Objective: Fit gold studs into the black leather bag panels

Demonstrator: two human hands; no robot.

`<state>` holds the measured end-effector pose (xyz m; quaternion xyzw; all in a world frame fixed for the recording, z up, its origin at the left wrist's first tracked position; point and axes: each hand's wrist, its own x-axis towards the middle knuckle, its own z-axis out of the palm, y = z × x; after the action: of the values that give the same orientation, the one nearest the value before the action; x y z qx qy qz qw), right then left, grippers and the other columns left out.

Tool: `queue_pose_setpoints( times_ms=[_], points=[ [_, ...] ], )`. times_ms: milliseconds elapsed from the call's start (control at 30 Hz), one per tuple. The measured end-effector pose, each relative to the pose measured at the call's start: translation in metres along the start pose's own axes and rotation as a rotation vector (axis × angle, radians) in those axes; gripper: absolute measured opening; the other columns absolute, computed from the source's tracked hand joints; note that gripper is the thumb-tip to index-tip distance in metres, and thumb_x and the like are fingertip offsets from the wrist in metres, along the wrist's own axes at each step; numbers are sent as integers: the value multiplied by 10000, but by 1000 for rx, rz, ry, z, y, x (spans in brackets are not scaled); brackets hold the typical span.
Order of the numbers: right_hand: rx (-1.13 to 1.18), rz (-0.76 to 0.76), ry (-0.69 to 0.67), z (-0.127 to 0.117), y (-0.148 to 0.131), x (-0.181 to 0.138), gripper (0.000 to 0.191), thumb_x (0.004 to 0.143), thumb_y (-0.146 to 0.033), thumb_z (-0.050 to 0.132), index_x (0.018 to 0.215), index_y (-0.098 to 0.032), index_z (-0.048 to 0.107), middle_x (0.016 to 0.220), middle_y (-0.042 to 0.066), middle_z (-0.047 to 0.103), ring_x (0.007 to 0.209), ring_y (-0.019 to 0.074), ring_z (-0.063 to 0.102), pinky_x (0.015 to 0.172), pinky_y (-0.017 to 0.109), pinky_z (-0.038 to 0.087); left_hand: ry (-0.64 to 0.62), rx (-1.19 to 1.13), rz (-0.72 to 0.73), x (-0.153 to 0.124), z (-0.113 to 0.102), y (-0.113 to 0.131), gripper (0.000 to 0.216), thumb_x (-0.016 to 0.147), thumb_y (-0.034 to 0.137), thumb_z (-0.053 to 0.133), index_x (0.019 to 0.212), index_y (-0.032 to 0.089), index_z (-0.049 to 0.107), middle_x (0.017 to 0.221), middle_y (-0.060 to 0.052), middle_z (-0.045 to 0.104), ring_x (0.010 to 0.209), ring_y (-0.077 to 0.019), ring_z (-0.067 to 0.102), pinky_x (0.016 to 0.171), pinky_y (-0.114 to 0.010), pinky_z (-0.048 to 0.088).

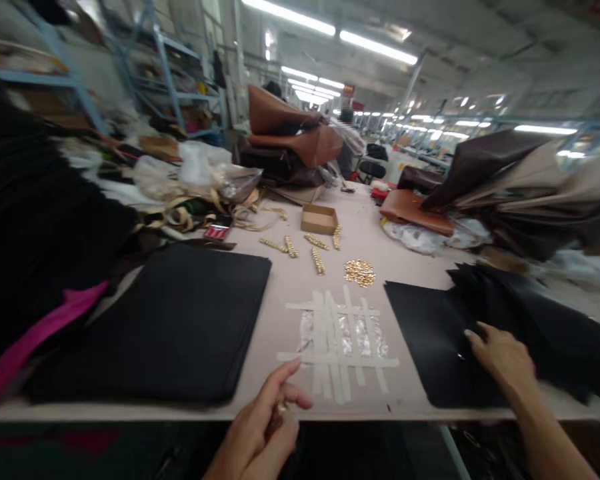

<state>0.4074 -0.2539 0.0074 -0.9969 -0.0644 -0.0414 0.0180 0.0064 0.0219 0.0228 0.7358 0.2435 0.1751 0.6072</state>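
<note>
My left hand hovers at the near table edge with its fingers curled into a loose pinch; something small and gold shows between them, too small to name. Just beyond it lies a patch of crossed masking tape strips over a shiny spot. My right hand rests palm down on a stack of black fabric pieces at the right, fingers pressing its top sheet. A second black stack lies to the left. Behind the tape sit a heap of gold rings and short rows of gold hardware.
A small open cardboard box stands mid-table. Brown leather bags pile up at the back, dark leather sheets at the right, plastic bags and straps at the left. Black and pink cloth crowds the left edge.
</note>
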Motion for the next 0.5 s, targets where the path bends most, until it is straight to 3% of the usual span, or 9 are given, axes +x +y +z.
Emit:
queue_pose_setpoints(
  times_ms=[100,233,333,400,500],
  points=[
    [304,-156,-47,-13,-38,-26,509,863,-466,524,1261,-182,669,1168,162,709,1063,366,665,938,468,518,-114,-101,-74,5,-4,14,503,974,299,419,1472,243,391,1128,-65,674,808,-130,628,826,-267,504],
    [782,-619,-225,-37,-105,-109,376,842,-469,626,1115,-228,719,1141,90,733,1041,283,682,952,393,535,-184,-230,-109,10,-3,14,655,984,311,430,1569,210,154,1272,-140,598,881,-151,623,781,-291,499],
    [878,-1017,-310,-59,-153,-169,251,912,-316,598,1137,-251,689,1060,54,730,963,200,680,862,324,559,-282,-452,-154,11,-2,13,747,967,303,464,1581,226,45,1339,-170,545,860,-157,657,779,-322,530],
    [887,-1220,-385,-73,-176,-194,285,940,-212,536,1191,-277,657,1051,33,715,960,167,664,834,298,554,-328,-518,-167,10,-3,14,795,964,310,473,1577,258,-30,1334,-165,544,865,-169,667,751,-332,551],
    [873,-1241,-468,-81,-196,-212,325,933,-156,514,1187,-298,660,1033,9,724,937,150,670,825,292,557,-316,-295,-112,7,-9,16,804,987,299,435,1561,260,-126,1031,-82,670,752,-154,631,662,-291,526]
  ],
)
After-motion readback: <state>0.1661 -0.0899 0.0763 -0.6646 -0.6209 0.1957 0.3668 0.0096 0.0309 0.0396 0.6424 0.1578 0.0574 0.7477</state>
